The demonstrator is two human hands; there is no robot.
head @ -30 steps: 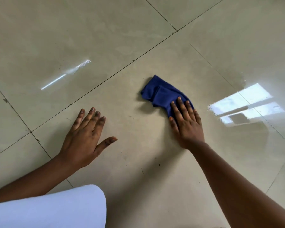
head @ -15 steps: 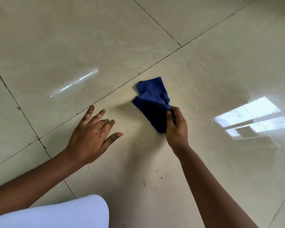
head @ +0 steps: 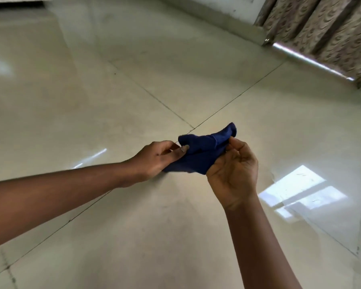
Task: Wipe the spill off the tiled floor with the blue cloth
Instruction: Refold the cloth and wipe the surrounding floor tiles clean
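- Now lifting the cloth off the floor, no longer pressing it flat.
- Pinching it with fingers of left hand and right hand.
- Probably refolding before more wiping.

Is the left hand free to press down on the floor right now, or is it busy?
Probably not: the left hand grips the blue cloth together with the right hand, above the floor.
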